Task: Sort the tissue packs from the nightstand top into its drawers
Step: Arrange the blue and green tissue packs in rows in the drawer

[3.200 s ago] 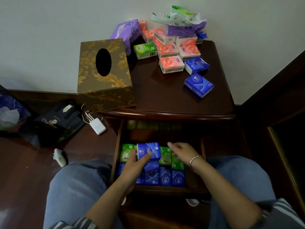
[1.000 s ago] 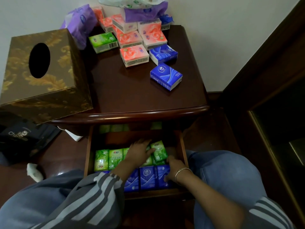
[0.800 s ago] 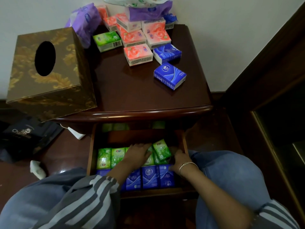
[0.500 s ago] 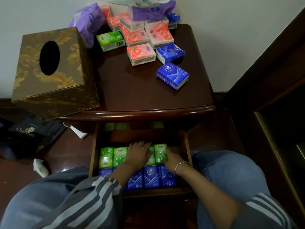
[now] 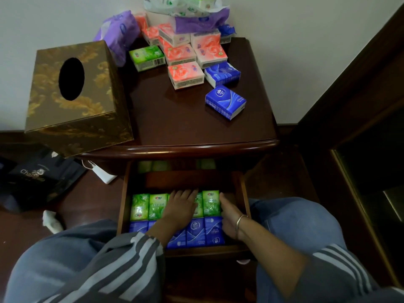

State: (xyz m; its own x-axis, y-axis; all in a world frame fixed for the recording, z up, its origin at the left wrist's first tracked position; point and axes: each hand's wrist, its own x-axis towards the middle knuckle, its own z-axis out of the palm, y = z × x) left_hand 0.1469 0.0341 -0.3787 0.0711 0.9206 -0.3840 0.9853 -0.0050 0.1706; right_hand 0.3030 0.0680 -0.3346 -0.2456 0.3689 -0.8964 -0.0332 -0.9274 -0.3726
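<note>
The open drawer (image 5: 123, 193) of the dark wooden nightstand (image 5: 196, 127) holds a back row of green tissue packs (image 5: 140, 206) and a front row of blue packs (image 5: 195, 234). My left hand (image 5: 180, 207) lies flat on the green row, fingers spread. My right hand (image 5: 229, 215) presses its palm edge against the rightmost green pack (image 5: 211, 203), which stands straight. On the top lie a blue pack (image 5: 225, 101), another blue pack (image 5: 223, 74), a green pack (image 5: 147, 56) and several pink packs (image 5: 185, 74).
A gold patterned tissue box (image 5: 74, 92) fills the top's left side. Purple packs (image 5: 119, 29) and a plastic bag (image 5: 181, 5) sit against the wall. A black bag (image 5: 37, 173) and a white charger (image 5: 105, 176) lie on the floor at left. Dark furniture (image 5: 360, 127) stands right.
The tilted green pack at the right end of the row has been pushed upright into line. My right hand moved from the blue row up beside it; my left hand stayed on the green row.
</note>
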